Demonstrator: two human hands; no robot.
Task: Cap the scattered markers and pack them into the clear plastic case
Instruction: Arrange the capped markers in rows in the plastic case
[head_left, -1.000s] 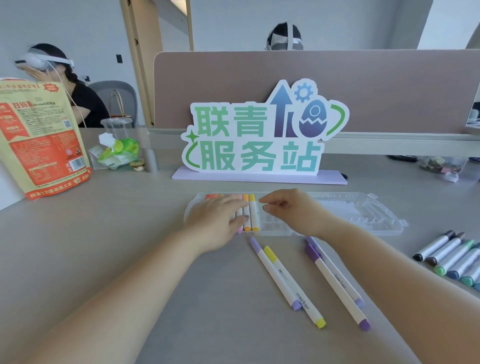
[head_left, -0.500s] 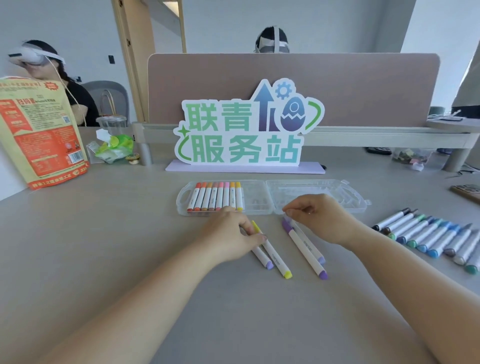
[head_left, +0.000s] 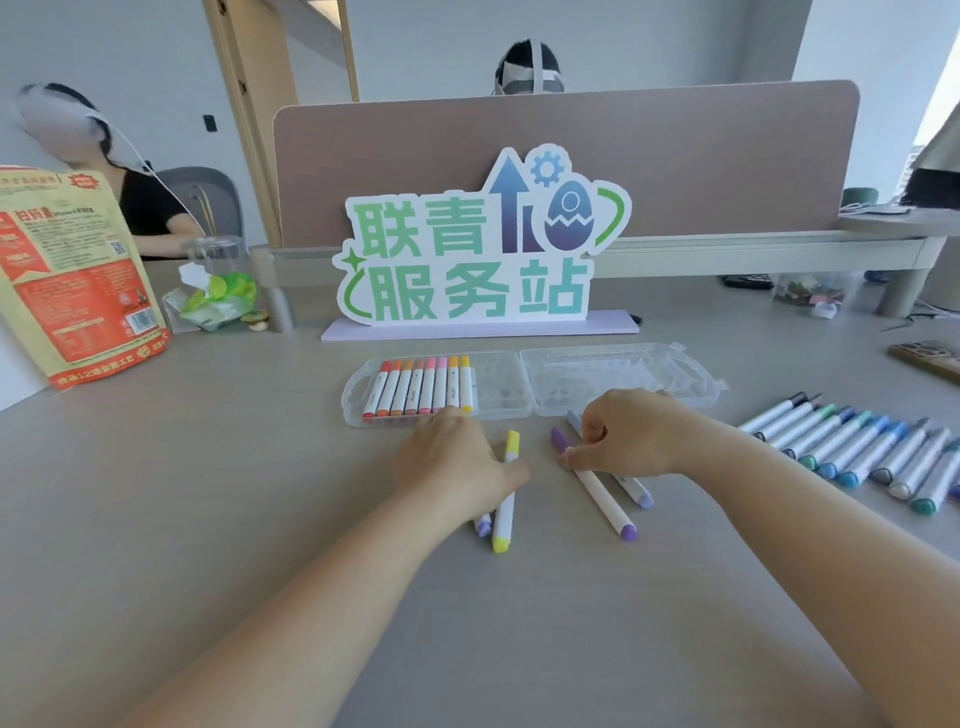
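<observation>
Fingers (head_left: 574, 458): right hand (head_left: 636, 436) pinches purple marker (head_left: 602, 493) | left hand (head_left: 457, 462) touches yellow marker (head_left: 511, 446)

You have bare table (head_left: 218, 519) at near left. The standing sign (head_left: 483, 260) walls off the far side of the clear plastic case (head_left: 623, 382); a row of markers (head_left: 857, 447) crowds the right.

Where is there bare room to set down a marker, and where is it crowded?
Free: table between orange bag and left hand; clear case slots right of packed markers. Crowded: from yellow marker to the purple marker pinched by the right hand, and the marker row beyond.
</observation>
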